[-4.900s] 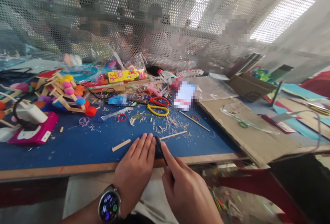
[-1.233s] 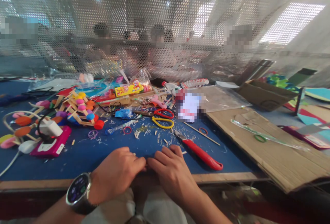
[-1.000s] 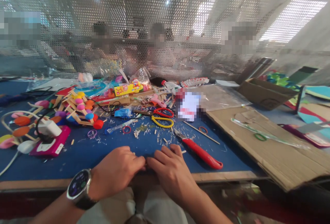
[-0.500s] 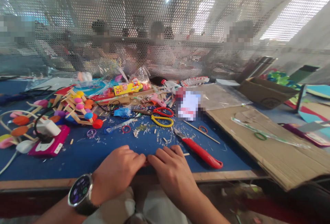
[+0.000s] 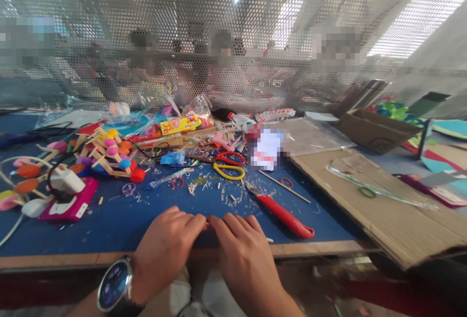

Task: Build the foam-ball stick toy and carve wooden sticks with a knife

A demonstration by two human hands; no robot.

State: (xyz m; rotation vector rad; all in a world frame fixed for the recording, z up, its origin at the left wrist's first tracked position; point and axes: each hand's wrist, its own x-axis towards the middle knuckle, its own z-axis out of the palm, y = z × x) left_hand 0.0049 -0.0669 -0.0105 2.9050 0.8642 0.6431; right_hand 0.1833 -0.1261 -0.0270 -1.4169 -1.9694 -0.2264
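Observation:
My left hand (image 5: pixel 164 249), with a watch on its wrist, and my right hand (image 5: pixel 244 254) rest side by side at the near edge of the blue table (image 5: pixel 120 220). Both have their fingers curled, and the fingertips meet in a pinch on the tabletop. What lies under them is hidden. A short end of a thin wooden stick (image 5: pixel 269 240) pokes out just right of my right hand. A red-handled utility knife (image 5: pixel 286 216) lies on the table to the right of my right hand, not touched.
Yellow scissors (image 5: pixel 229 171) and red scissors (image 5: pixel 231 158) lie behind wood shavings. A stick-and-pompom structure (image 5: pixel 109 154) and a pink device (image 5: pixel 69 202) sit left. A cardboard sheet (image 5: pixel 383 210) and box (image 5: pixel 375 132) are right. People sit behind a perforated screen (image 5: pixel 233 40).
Five seconds ago my right hand held a dark tool beside my flat left hand; now the red knife lies on the table. Over the last second both hands slid slightly toward the table's edge.

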